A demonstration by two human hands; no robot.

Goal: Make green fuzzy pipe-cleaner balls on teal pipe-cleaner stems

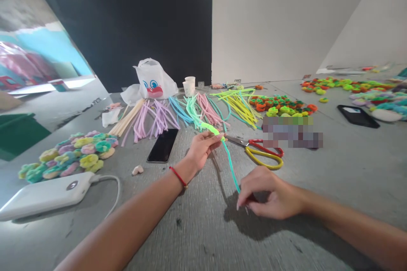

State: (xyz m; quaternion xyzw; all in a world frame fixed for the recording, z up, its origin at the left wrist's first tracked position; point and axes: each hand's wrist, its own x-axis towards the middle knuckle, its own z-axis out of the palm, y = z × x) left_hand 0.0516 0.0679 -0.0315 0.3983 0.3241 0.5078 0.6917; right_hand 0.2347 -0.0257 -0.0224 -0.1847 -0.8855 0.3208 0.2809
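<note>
A teal pipe cleaner (232, 167) stretches between my two hands above the table. My left hand (201, 149) pinches its upper end together with a bright green fuzzy piece (210, 127), which looks bent or twisted. Lower down and to the right, my right hand (271, 194) has its fingers closed on the other end of the teal strand. Just beyond the strand lie scissors (265, 161) with one red and one yellow handle, blades pointing left. How the green and teal parts join is partly hidden by my left fingers.
Bundles of pipe cleaners (159, 118) fan out along the back. A phone (163, 145), a white power bank (47, 194) with a cable and pastel fuzzy flowers (68, 154) lie left. Orange and green pieces (280, 103) sit right. Behind stand a plastic bag (155, 78) and paper cups (189, 87).
</note>
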